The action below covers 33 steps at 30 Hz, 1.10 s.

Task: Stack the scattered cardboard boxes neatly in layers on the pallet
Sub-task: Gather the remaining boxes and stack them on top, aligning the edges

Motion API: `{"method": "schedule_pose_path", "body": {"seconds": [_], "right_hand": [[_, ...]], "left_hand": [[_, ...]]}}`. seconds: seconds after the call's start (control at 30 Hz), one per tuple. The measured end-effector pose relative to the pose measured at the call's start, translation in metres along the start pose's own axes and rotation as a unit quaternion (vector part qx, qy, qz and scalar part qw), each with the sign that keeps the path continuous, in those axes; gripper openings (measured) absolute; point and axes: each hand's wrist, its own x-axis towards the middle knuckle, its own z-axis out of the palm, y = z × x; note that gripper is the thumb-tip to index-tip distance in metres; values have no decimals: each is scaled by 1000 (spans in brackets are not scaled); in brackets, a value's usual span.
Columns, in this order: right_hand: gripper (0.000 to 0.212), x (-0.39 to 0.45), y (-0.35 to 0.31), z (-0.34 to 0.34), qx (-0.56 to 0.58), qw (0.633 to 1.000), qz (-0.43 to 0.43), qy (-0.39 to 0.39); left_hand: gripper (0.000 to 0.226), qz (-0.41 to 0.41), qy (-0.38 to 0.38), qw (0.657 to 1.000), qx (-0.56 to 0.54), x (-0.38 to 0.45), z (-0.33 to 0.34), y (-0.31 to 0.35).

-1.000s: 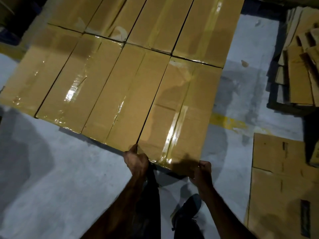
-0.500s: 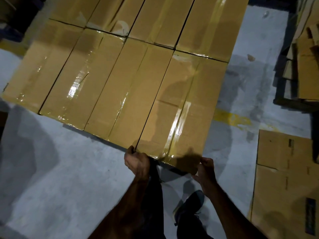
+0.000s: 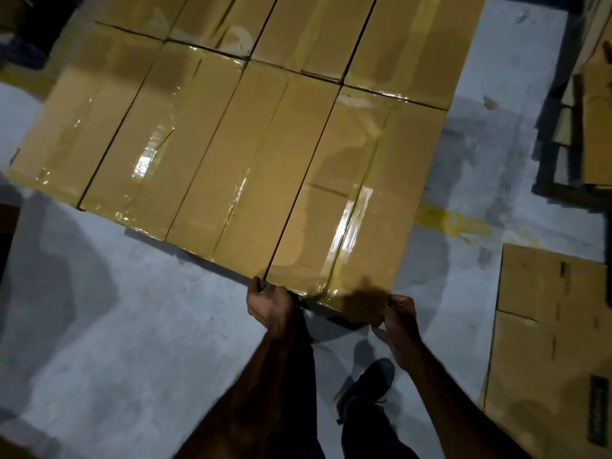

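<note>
A layer of long taped cardboard boxes [image 3: 205,154] lies side by side, with a second row [image 3: 397,44] behind it; the pallet beneath is hidden. The rightmost near box [image 3: 357,200] has its near end at my hands. My left hand [image 3: 270,306] grips its near left corner, thumb at the seam with the neighbouring box. My right hand [image 3: 399,318] curls its fingers around the near right corner.
Grey concrete floor [image 3: 116,326] with a yellow line [image 3: 450,223] surrounds the stack. A loose cardboard box [image 3: 549,342] sits on the floor at right. Flattened cardboard and another pallet [image 3: 589,127] lie at far right. My shoe [image 3: 367,382] is below the box.
The view has shifted a little nearer to the stack. Both hands stay on the near end of the rightmost box, which sits in line with its neighbours.
</note>
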Motion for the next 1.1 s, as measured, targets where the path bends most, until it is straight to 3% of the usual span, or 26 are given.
{"method": "schedule_pose_path", "body": {"seconds": [0.2,0.7,0.87,0.97,1.1], "right_hand": [[27,-1,0,0,22,1000,18,9],[34,3,20,4,-6,999,7,39],[30,17,36,0,-53,998,-1,34],[28,33,51,-5,-99,995,-11,7],[37,33,44,-14,-142,989,-36,-10]], "left_hand": [[27,-60,-3,998,35,8,1,-10],[28,-64,-36,997,26,18,0,-16],[32,-43,-59,997,34,14,-7,-12],[24,-33,-78,995,53,12,-13,-9],[35,-27,-90,989,116,14,-21,-3]]}}
